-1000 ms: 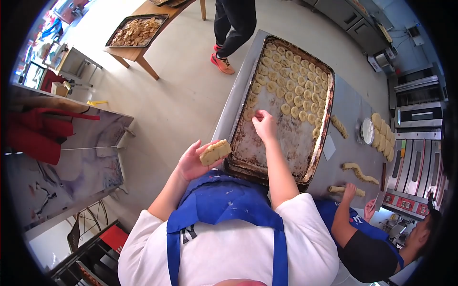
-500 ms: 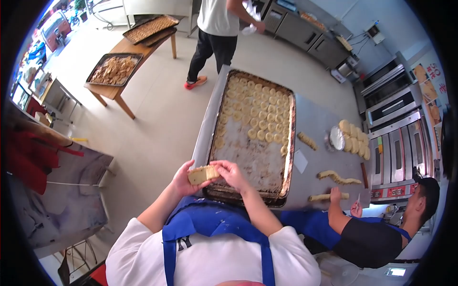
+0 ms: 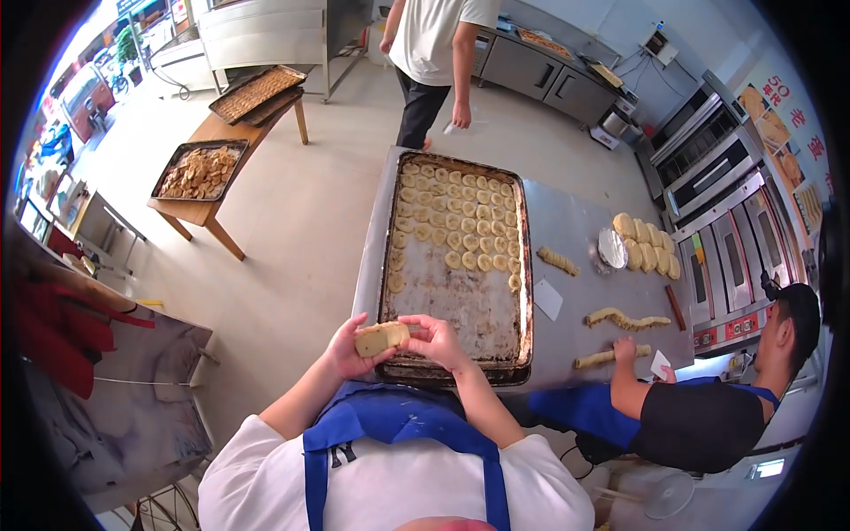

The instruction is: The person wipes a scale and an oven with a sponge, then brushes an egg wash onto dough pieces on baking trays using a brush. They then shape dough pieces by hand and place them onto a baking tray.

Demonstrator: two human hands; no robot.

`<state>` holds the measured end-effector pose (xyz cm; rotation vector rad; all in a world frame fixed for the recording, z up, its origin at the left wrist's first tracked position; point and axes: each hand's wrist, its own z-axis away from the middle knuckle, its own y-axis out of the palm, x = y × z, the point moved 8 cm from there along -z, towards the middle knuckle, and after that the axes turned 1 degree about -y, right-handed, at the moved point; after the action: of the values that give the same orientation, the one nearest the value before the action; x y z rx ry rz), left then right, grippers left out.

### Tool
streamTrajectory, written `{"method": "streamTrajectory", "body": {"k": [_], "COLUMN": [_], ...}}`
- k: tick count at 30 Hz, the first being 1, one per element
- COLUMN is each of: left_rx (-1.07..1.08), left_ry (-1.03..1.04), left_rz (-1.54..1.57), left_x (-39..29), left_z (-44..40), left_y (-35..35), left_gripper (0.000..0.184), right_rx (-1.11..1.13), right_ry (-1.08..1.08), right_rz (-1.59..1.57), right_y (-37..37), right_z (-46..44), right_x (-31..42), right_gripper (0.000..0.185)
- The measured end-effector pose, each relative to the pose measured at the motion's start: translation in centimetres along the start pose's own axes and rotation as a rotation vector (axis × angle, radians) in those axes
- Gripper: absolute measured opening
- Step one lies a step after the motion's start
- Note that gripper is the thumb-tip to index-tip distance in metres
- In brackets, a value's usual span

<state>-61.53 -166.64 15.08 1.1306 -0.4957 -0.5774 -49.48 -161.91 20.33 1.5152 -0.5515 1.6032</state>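
Note:
A short block of pale dough (image 3: pixel 379 342), seemingly a stack of slices, is held above the near left corner of a large baking tray (image 3: pixel 452 310). My left hand (image 3: pixel 347 352) cradles it from the left and below, fingers wrapped round it. With thumb and fingers, my right hand (image 3: pixel 436 343) grips its right end. Rows of small round dough pieces (image 3: pixel 462 221) cover the far part of the tray, some with a dimple in the middle. Bare dark-stained metal shows in the tray's near half.
Right of the tray, the steel table (image 3: pixel 567 212) bears a short cut dough roll (image 3: pixel 559 260), a white scraper (image 3: pixel 548 299), dough strips (image 3: pixel 629 319) and dough pieces (image 3: pixel 646 243). A co-worker (image 3: pixel 699 416) holds a dough roll and scraper. Another person (image 3: pixel 443 53) stands beyond.
Both my hands stay on the dough block over the tray's near corner. The standing person has turned and shifted right. The co-worker's scraper hand has moved slightly. My view has shifted a little.

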Motion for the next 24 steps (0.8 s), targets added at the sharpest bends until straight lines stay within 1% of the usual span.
{"method": "streamTrajectory", "body": {"k": [3,6,9,12,13,16,17,20,21,22,24], "left_rx": [0.050,0.027,-0.018,-0.102,-0.172,-0.363,-0.330,-0.366,-0.316,-0.272,-0.176], "left_ry": [-0.035,-0.048,-0.095,-0.089,-0.060,0.044,0.055,0.095,0.083,0.067,0.032], "left_rz": [0.061,0.018,-0.081,-0.256,-0.317,-0.729,-0.819,-0.638,-0.553,-0.467,-0.338], "left_x": [0.3,0.5,0.8,0.7,0.6,-0.1,-0.1,-0.5,-0.6,-0.8,-0.6], "left_z": [0.5,0.5,1.1,0.6,0.7,0.4,0.4,-0.3,-0.6,-0.6,-0.1], "left_y": [1.0,0.9,1.6,0.7,0.7,-0.2,0.0,-1.9,-1.9,-2.0,-1.7], "left_gripper": [0.063,0.064,0.064,0.060,0.054,0.047,0.043,0.044,0.046,0.047,0.051], "right_rx": [0.012,0.008,0.077,0.022,0.014,-0.055,-0.143,-0.466,-0.520,-0.532,-0.473], "right_ry": [-0.022,0.009,0.004,0.080,0.123,0.071,-0.030,-0.123,-0.153,-0.182,-0.265], "right_rz": [0.015,-0.006,-0.154,-0.181,-0.159,0.341,0.608,0.846,0.862,0.882,0.962], "right_y": [0.0,-0.2,-0.4,-1.2,-1.5,-2.6,-3.4,-6.8,-7.6,-8.5,-9.4], "right_z": [-0.2,-0.2,0.1,0.2,0.2,0.3,0.4,0.6,0.8,0.5,-0.2], "right_x": [-0.1,-0.5,-1.5,-3.2,-3.7,-3.0,-2.1,-1.9,-1.7,-2.8,-4.9], "right_gripper": [0.036,0.035,0.032,0.031,0.026,0.024,0.023,0.028,0.030,0.030,0.027]}}
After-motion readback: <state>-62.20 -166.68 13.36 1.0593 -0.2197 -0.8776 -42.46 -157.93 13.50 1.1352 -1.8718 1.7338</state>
